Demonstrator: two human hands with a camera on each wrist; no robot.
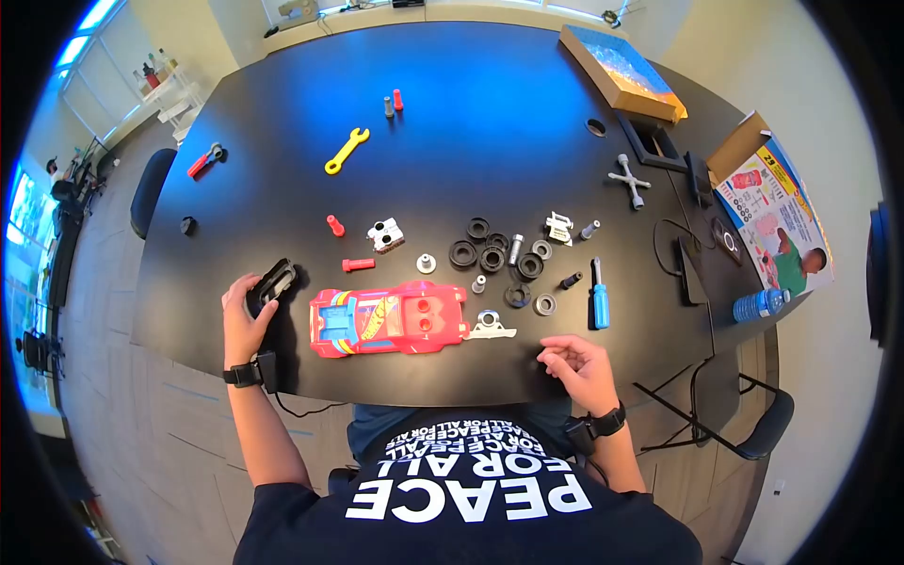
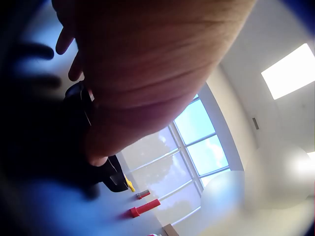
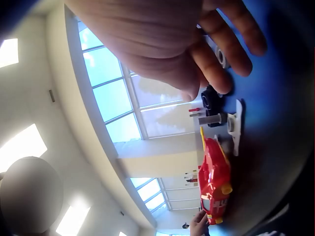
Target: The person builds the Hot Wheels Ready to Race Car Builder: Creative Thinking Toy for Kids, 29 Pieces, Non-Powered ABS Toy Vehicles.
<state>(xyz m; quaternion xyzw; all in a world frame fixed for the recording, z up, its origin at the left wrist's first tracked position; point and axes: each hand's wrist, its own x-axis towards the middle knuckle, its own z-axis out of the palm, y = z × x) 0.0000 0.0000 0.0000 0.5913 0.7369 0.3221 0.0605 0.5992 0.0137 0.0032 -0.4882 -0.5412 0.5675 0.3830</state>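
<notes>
At the left of the table, my left hand (image 1: 244, 318) grips a black hollow plastic part (image 1: 277, 281), with the thumb on its near side. In the left wrist view the palm hides most of that part. A red toy car body (image 1: 424, 318) with blue and yellow trim lies to the right of this hand. Touching the car's right end is a white bracket-like piece (image 1: 490, 326). My right hand (image 1: 582, 369) hovers at the table's front edge, fingers loosely bent and holding nothing. In the right wrist view its fingers appear apart.
Black toy tires (image 1: 462, 253), grey rings and bolts lie beyond the car. A blue screwdriver (image 1: 600, 294) is right of them. Farther off are a white engine-like block (image 1: 384, 235), red bolts (image 1: 358, 265), a yellow wrench (image 1: 347, 151) and a grey cross wrench (image 1: 628, 181). Boxes (image 1: 777, 217) stand right.
</notes>
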